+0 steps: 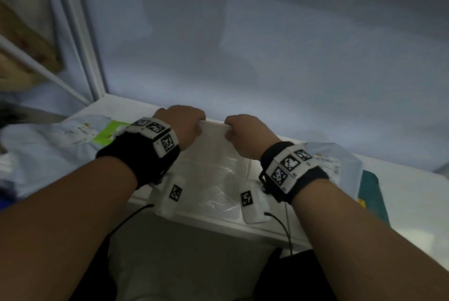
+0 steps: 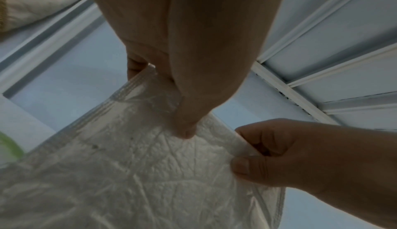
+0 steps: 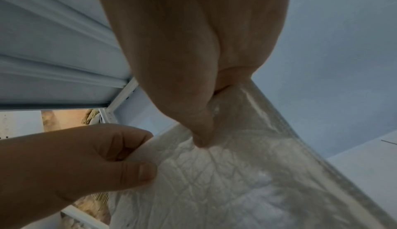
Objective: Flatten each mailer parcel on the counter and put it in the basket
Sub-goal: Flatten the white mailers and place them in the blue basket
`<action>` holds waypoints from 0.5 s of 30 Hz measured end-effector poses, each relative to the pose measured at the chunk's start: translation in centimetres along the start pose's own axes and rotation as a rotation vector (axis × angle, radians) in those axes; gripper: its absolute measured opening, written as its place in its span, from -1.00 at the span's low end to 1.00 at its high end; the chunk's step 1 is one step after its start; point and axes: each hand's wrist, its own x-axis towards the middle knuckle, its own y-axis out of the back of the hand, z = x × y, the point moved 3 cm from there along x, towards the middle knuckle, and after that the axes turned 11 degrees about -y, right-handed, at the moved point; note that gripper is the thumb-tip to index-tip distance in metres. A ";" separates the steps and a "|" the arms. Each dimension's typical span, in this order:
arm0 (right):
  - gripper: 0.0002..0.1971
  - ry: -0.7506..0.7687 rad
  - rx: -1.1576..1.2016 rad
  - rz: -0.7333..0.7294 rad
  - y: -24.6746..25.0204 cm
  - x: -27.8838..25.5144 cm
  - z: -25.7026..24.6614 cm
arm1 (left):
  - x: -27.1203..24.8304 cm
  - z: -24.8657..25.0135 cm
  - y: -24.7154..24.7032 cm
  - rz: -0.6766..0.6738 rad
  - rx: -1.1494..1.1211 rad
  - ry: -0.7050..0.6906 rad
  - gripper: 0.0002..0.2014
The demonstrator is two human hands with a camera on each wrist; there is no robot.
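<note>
Held up over the white bench (image 1: 410, 206) by its far edge: one white, crinkled, translucent mailer parcel (image 1: 213, 169), ribbed seams along both sides. Left hand (image 1: 181, 124) and right hand (image 1: 245, 134) each curled, fingers (image 2: 184, 113) and thumb pinching that top edge, one near each corner. Two more pale mailers on the bench, one to the left (image 1: 53, 145) with a green label, one to the right (image 1: 335, 162).
</note>
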 end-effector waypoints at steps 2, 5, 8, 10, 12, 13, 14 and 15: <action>-0.84 -0.025 -0.041 -0.014 -0.1 -0.2 -0.1 | 0.0 -0.1 -0.1 -0.012 -0.036 -0.012 -0.98; -0.86 -0.047 -0.112 -0.022 -0.3 -0.3 0.1 | 0.2 -0.4 -0.1 -0.048 -0.095 -0.029 -0.86; -0.89 -0.079 -0.091 -0.037 -0.4 -0.5 0.6 | 0.1 -1.2 0.2 -0.016 -0.121 -0.018 -0.84; -0.90 -0.096 -0.056 -0.048 -0.2 -0.5 0.9 | 0.0 -1.5 0.4 0.009 -0.122 -0.014 -0.88; -0.89 -0.118 -0.029 -0.067 -0.1 -0.6 1.5 | -0.1 -1.8 0.6 0.027 -0.124 -0.007 -0.91; -0.87 -0.126 -0.020 -0.078 0.0 -0.6 1.9 | -0.2 -1.9 0.7 0.026 -0.128 -0.002 -0.91; -0.84 -0.131 -0.007 -0.086 0.1 -0.6 2.4 | -0.3 -2.0 0.8 0.019 -0.134 0.006 -0.91; -0.81 -0.136 0.013 -0.088 0.2 -0.7 2.8 | -0.4 -2.2 0.9 0.009 -0.141 0.019 -0.92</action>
